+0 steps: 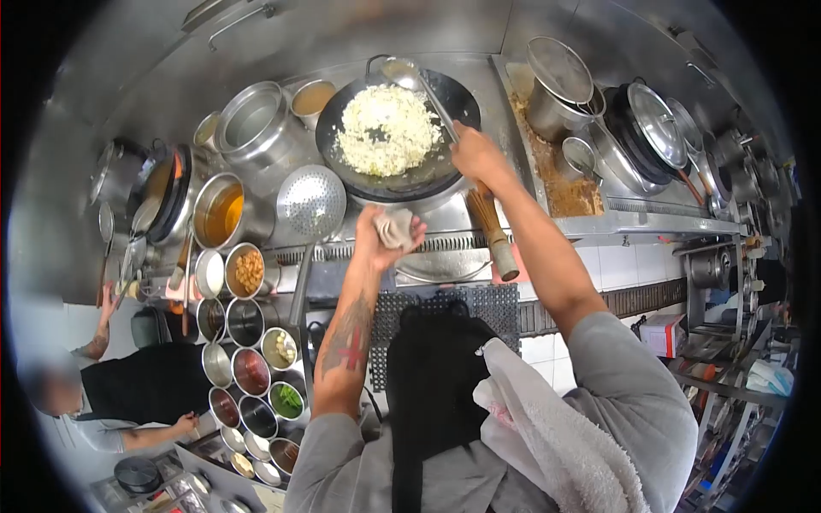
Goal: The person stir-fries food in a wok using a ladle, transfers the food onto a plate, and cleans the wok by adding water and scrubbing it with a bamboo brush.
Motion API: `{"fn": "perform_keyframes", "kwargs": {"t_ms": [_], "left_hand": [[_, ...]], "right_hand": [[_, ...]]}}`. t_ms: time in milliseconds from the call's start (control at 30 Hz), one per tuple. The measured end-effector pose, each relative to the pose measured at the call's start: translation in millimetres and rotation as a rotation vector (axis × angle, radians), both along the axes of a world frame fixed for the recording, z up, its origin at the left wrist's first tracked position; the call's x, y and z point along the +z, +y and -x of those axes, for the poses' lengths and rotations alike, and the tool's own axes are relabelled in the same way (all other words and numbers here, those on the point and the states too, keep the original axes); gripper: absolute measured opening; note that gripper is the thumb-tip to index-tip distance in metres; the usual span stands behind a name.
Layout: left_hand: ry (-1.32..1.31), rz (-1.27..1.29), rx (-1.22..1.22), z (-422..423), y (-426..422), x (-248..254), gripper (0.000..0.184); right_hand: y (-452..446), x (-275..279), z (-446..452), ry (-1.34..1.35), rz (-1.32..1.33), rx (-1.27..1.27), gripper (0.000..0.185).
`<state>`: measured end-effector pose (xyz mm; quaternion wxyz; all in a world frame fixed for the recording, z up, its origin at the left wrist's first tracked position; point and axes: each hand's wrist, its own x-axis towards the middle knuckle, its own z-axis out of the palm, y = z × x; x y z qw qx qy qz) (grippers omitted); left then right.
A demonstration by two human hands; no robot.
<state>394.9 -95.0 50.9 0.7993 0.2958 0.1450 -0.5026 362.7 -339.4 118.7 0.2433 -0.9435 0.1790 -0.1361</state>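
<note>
My right hand (pixel 481 160) is closed round the handle of a ladle (pixel 440 107). Its bowl rests near the far rim of a large black wok (pixel 466 94). Finely chopped, pale yellow-white food (pixel 389 128) lies spread over the wok's bottom, with a small gap in its middle. At the near side of the wok, my left hand (pixel 414 240) holds a folded greyish cloth (pixel 394 229). To the left of that hand lies a round perforated strainer (pixel 311 201), its handle pointing toward me. A bamboo brush (pixel 489 231) sits below my right forearm.
Metal pots, among them one with orange liquid (pixel 224 214), stand left of the wok. Several ingredient tins (pixel 251 370) are grouped lower left. A co-worker (pixel 111 385) stands at far left. On the right are a lidded pot (pixel 556 111) and another covered wok (pixel 654 124).
</note>
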Motion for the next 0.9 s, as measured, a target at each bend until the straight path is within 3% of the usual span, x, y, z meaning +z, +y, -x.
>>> {"fn": "perform_keyframes", "kwargs": {"t_ms": [67, 100, 133, 167, 233, 300, 400, 433, 467, 500, 533, 567, 600, 667, 700, 733, 767, 800, 833, 867, 900], "left_hand": [[0.082, -0.051, 0.005, -43, -34, -45, 0.047], [0.076, -0.048, -0.011, -57, -50, -64, 0.047], [0.041, -0.183, 0.063, -72, -63, -85, 0.04], [0.002, -0.313, 0.136, -81, -73, -95, 0.033], [-0.032, -0.254, 0.142, -69, -81, -102, 0.027], [-0.176, -0.228, 0.053, -69, -81, -85, 0.017], [-0.294, -0.183, 0.022, -97, -57, -138, 0.011], [-0.289, -0.196, 0.107, -76, -44, -115, 0.012], [-0.223, -0.216, 0.173, -35, -24, -69, 0.014], [-0.155, -0.231, 0.252, 8, -1, -37, 0.017], [-0.06, -0.174, 0.176, 27, 19, -54, 0.016], [-0.084, -0.224, 0.204, 64, 28, 24, 0.013], [-0.129, -0.214, 0.024, 68, 43, 68, 0.014], [-0.109, -0.257, 0.079, 24, 17, 64, 0.013], [-0.274, -0.145, 0.018, 7, 10, 49, 0.011], [-0.435, -0.034, -0.044, -6, 2, 20, 0.012], [-0.341, -0.142, 0.047, -10, -23, -33, 0.012], [-0.256, -0.243, 0.133, -13, -51, -82, 0.013], [-0.435, -0.176, 0.279, 4, -53, -109, 0.015], [-0.463, -0.207, 0.171, 15, -42, -132, 0.017], [-0.517, -0.226, 0.235, 35, -30, -143, 0.018]], "right_hand": [[11, 4, -26, 0.155, -0.104, -0.083, 0.039], [14, -3, -36, 0.365, -0.254, -0.036, 0.046], [24, -15, -20, 0.275, -0.214, 0.035, 0.049], [26, -21, 3, 0.276, -0.094, 0.094, 0.049], [21, -14, 65, 0.353, 0.102, 0.133, 0.049], [5, 30, 104, 0.395, 0.286, 0.092, 0.047], [5, 92, 148, 0.479, 0.574, -0.018, 0.049], [-8, 129, 166, 0.64, 0.688, 0.017, 0.042], [10, 190, 201, 0.353, 0.461, 0.04, 0.039], [6, 230, 227, 0.402, 0.449, 0.079, 0.042], [-13, 254, 254, 0.407, 0.408, 0.196, 0.048], [-3, 277, 265, 0.457, 0.345, 0.202, 0.051], [6, 290, 268, 0.513, 0.285, 0.205, 0.053], [43, 262, 227, 0.664, 0.344, 0.048, 0.053], [38, 221, 206, 0.483, 0.477, 0.189, 0.052], [28, 178, 175, 0.474, 0.451, 0.204, 0.049], [26, 133, 149, 0.4, 0.418, 0.197, 0.048], [44, 109, 119, 0.513, 0.376, 0.06, 0.05], [56, 81, 106, 0.464, 0.431, -0.004, 0.052], [63, 65, 103, 0.426, 0.483, -0.062, 0.054], [64, 76, 108, 0.424, 0.491, -0.069, 0.054]]}}
